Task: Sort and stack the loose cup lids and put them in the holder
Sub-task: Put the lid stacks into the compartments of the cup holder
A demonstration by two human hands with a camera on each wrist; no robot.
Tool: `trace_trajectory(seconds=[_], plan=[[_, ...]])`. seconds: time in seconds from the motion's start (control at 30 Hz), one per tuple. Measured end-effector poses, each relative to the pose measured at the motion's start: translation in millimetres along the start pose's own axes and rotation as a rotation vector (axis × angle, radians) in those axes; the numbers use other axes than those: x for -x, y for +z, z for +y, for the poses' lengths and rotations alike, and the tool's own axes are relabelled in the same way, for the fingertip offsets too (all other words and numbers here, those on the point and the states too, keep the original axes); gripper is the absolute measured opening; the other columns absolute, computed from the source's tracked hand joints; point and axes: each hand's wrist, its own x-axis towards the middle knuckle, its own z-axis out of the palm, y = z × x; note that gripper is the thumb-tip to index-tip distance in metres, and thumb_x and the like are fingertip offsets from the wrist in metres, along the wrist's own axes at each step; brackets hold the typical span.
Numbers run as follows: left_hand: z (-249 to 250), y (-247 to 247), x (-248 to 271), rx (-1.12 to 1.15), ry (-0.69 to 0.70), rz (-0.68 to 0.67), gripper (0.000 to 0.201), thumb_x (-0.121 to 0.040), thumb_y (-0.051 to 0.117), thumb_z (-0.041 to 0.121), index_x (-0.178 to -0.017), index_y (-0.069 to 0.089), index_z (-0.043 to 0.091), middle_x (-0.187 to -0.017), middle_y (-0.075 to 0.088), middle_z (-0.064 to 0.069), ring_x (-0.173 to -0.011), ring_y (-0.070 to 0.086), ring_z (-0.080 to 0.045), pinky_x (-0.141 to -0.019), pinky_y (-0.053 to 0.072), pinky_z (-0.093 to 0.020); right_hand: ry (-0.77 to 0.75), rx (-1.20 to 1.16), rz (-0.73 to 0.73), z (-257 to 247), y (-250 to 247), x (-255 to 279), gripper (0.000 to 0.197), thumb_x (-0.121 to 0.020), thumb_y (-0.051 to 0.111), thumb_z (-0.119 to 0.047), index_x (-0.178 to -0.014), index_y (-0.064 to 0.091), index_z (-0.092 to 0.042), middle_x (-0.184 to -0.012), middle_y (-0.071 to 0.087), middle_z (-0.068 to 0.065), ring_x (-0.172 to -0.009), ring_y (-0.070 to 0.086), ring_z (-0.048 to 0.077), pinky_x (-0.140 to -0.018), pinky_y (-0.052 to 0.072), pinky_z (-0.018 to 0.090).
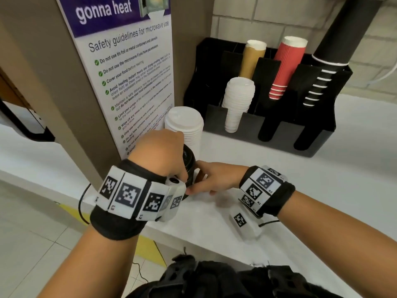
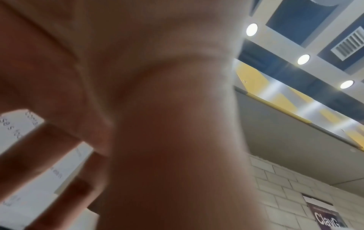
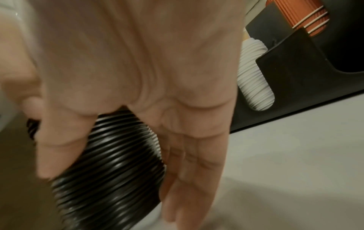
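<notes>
Black plastic cup lids, nested into one ribbed stack (image 3: 106, 158), sit on the white counter (image 1: 279, 190) at its near left edge, just in front of a taller stack of white plastic lids (image 1: 187, 125) beside the poster panel. Both hands are on the black stack: the left hand (image 1: 161, 153) comes down over its top with fingers curled around the rim, and the right hand (image 1: 212, 177) presses against its right side. In the right wrist view, the thumb (image 3: 59, 143) lies on one flank and straight fingers (image 3: 189, 163) run down the other.

I'd judge these lids light, thin and a little springy, with a glossy, slippery surface. A stack held only at the top could shed its lower lids or bend in the middle. It seems safer to hold it from both ends, or around the girth with a hand supporting the bottom.

By count I see one black lid stack and one white stack loose on the counter. A second white lid stack (image 1: 236, 104) already stands in the black plastic holder (image 1: 318, 134) at the far right. The holder also has three cup stacks: one tan (image 1: 251, 59), one red (image 1: 285, 67) and one black (image 1: 328, 67). Individual lids are too tightly nested to count.
</notes>
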Motion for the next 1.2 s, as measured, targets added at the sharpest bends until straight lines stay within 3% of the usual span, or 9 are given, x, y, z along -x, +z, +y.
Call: trace_trajectory(seconds=[0.07,0.17,0.27,0.47,0.73,0.9,1.0,1.1,1.2], plan=[[3.0,0.8,0.0,0.017,0.035,0.034,0.065,-0.069,0.079,0.039,-0.119,0.044,0.016,-0.085,0.049,0.003,-0.09,0.051,-0.02,-0.07,0.043,-0.033,-0.008,0.018,-0.026,4.0,-4.5,1.7,0.072,-0.082,0.072,-0.038,-0.14,0.034,-0.021,-0.118,0.059,0.006,-0.106,0.059,0.019,-0.083,0.056,0.035],[8.6,3.0,-2.6,0.086,0.144,0.08,0.067,-0.064,0.082,0.039,-0.119,0.048,0.019,-0.097,0.059,0.002,-0.089,0.058,-0.019,-0.068,0.046,-0.03,-0.021,-0.008,-0.015,14.3,-14.5,7.1,0.075,-0.074,0.08,-0.035,-0.135,0.037,-0.03,-0.109,0.062,-0.008,-0.092,0.061,0.006,-0.074,0.056,0.026],[25.9,4.9,-11.8,0.16,0.273,0.138,0.071,-0.062,0.083,0.041,-0.121,0.051,0.02,-0.105,0.061,0.001,-0.093,0.059,-0.019,-0.076,0.052,-0.033,0.012,-0.035,0.025,27.9,-30.0,17.9,0.076,-0.066,0.085,-0.035,-0.128,0.042,-0.038,-0.102,0.061,-0.022,-0.089,0.059,-0.004,-0.069,0.05,0.019],[66.0,4.5,-52.2,0.259,0.412,0.261,0.078,-0.066,0.083,0.045,-0.133,0.05,0.021,-0.114,0.046,-0.006,-0.094,0.049,-0.02,-0.081,0.042,-0.028,0.087,-0.161,0.229,63.2,-64.4,45.2,0.077,-0.069,0.084,-0.024,-0.132,0.042,-0.036,-0.121,0.056,-0.013,-0.108,0.058,0.009,-0.078,0.058,0.029],[95.5,11.8,-94.6,0.571,0.394,0.374,0.072,-0.079,0.077,0.036,-0.139,0.043,0.014,-0.132,0.049,-0.009,-0.122,0.049,-0.025,-0.097,0.038,-0.032,0.115,-0.327,0.45,85.1,-87.1,42.4,0.067,-0.078,0.076,-0.014,-0.133,0.04,-0.025,-0.107,0.054,-0.011,-0.104,0.056,0.01,-0.075,0.058,0.028],[98.1,10.0,-110.1,0.634,0.397,0.413,0.078,-0.079,0.079,0.03,-0.143,0.037,0.014,-0.137,0.048,-0.01,-0.125,0.048,-0.026,-0.099,0.04,-0.033,0.149,-0.208,0.518,87.8,-92.3,33.0,0.074,-0.079,0.075,-0.023,-0.139,0.032,-0.019,-0.125,0.051,0.001,-0.113,0.054,0.016,-0.073,0.057,0.026],[93.5,7.1,-116.3,0.755,0.437,0.393,0.083,-0.077,0.08,0.031,-0.145,0.035,0.015,-0.138,0.047,-0.008,-0.126,0.048,-0.025,-0.096,0.039,-0.03,0.182,0.023,0.515,82.3,-106.0,44.3,0.063,-0.075,0.078,-0.031,-0.124,0.039,-0.019,-0.106,0.053,-0.005,-0.099,0.056,0.014,-0.069,0.051,0.022],[86.5,1.3,-119.0,0.962,0.403,0.495,0.057,-0.09,0.066,0.034,-0.14,0.044,0.018,-0.137,0.048,-0.007,-0.122,0.05,-0.022,-0.094,0.038,-0.028,0.119,0.116,0.664,74.8,-126.9,62.3,0.04,-0.078,0.073,-0.021,-0.108,0.046,-0.02,-0.088,0.057,-0.004,-0.081,0.057,0.015,-0.067,0.047,0.02],[78.9,-2.4,-118.6,1.126,0.383,0.598,0.027,-0.1,0.05,0.025,-0.125,0.056,0.016,-0.126,0.055,-0.006,-0.111,0.056,-0.019,-0.093,0.043,-0.028,-0.052,0.02,0.906,60.1,-137.7,63.6,0.024,-0.085,0.06,-0.006,-0.107,0.055,-0.015,-0.096,0.058,0.005,-0.081,0.056,0.017,-0.07,0.045,0.02]])
